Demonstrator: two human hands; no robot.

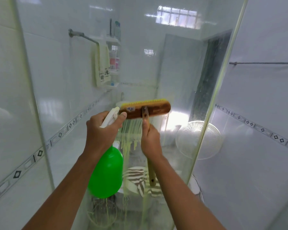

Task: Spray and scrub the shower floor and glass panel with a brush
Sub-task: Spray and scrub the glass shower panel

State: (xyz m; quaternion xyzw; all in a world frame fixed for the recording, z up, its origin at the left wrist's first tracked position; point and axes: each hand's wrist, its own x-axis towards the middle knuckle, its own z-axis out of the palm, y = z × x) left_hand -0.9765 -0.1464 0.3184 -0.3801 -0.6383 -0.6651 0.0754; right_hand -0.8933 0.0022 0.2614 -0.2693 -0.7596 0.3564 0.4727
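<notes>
The brush has a long brown wooden block as head, with a row of yellow bristles along the edge that is turned away from the camera. A small sticker sits on the left part of the block. A pale wooden handle is fixed in the middle of the block and goes down toward the person; it has a dark hole near its lower end. The brush is held up in the centre of the view, with the bristles against the glass panel. Under the head, yellowish streaks of liquid run down the glass.

The right hand is closed around the handle just below the head, with the thumb lying along the handle. The left hand grips the white trigger head of a spray bottle, and its thumb touches the left end of the brush block. The bottle is bright green and round, and it hangs under the hand, tilted. I cannot see how much liquid is inside, because the plastic is not transparent.

Behind the glass the view is hazy. A white wire shelf hangs in the corner of the tiled wall and carries several small bottles; their labels are too blurred to read. Beside it a pale towel hangs on a metal rail. Lower down stands a white fan, and near the bottom there is something that looks like a striped cloth lying on a white object.
</notes>
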